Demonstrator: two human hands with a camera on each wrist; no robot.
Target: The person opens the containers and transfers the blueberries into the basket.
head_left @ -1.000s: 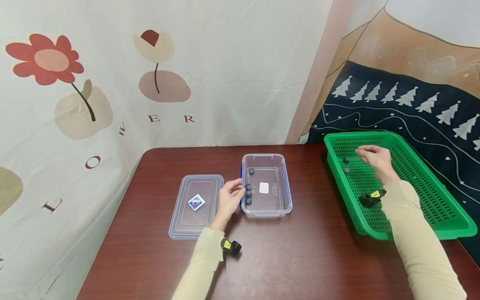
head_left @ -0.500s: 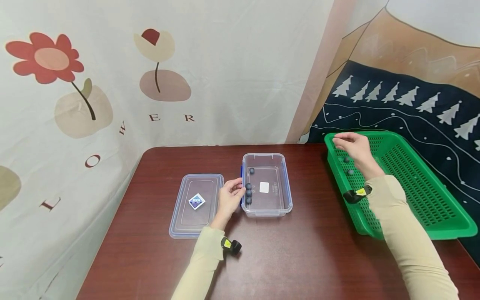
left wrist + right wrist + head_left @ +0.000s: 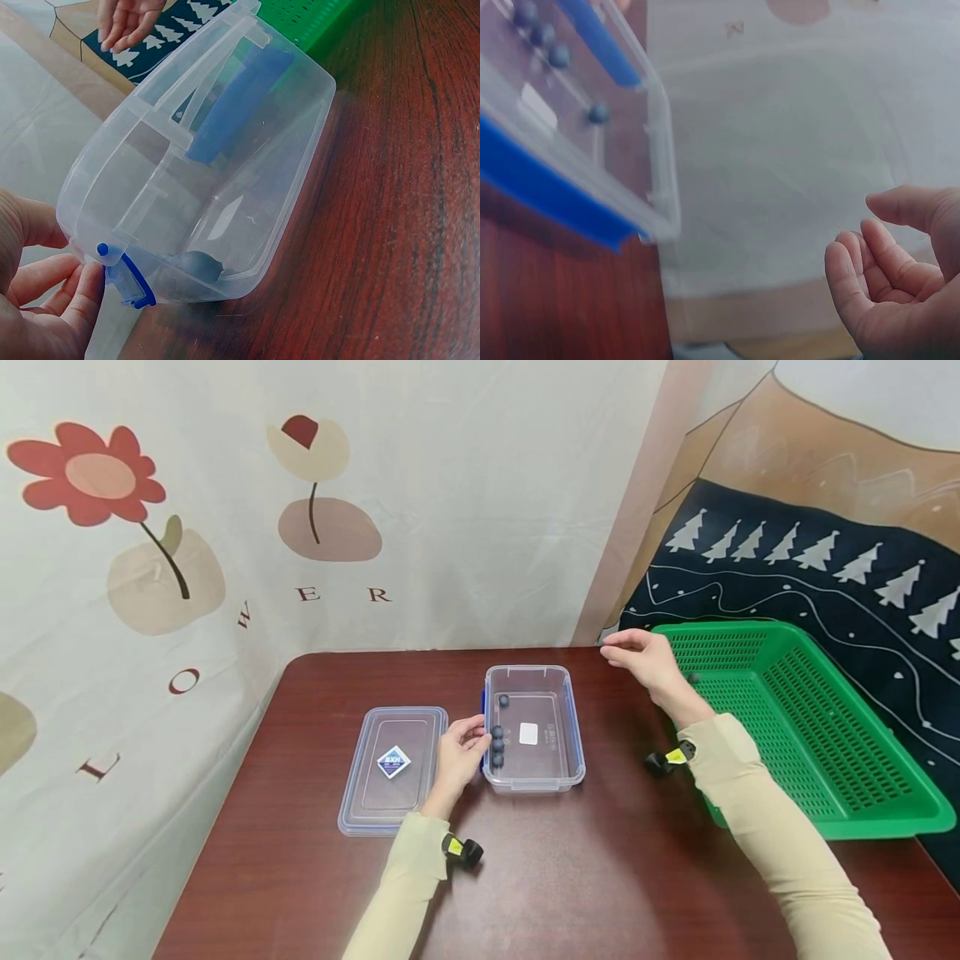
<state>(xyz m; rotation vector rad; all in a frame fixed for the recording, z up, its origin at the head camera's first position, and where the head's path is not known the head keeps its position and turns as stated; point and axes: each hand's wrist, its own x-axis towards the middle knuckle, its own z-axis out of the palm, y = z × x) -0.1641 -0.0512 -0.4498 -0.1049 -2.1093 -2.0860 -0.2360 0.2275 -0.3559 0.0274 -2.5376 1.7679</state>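
A clear plastic food container (image 3: 551, 768) with blue latches stands on the table, several blueberries (image 3: 498, 747) along its left side. My left hand (image 3: 459, 758) holds its left wall; in the left wrist view the thumb and fingers (image 3: 84, 296) are at the corner beside a blue latch (image 3: 135, 285). Between container and basket, my right hand (image 3: 645, 664) is raised with thumb and fingertips drawn together. A small bluish spot at the tips looks like a blueberry, mostly hidden. Another blueberry (image 3: 693, 677) lies in the green basket (image 3: 832, 828).
The container's lid (image 3: 367, 814), with a blue and white label, lies flat left of the container. Behind the table hang a pale flower-print curtain (image 3: 480, 527) and a dark cloth with white trees (image 3: 795, 577). My right forearm crosses the basket's near left edge.
My right hand has moved left from over the basket to beyond its left rim. One of the two blueberries seen there is now out of sight, perhaps behind the arm. My left hand stays put.
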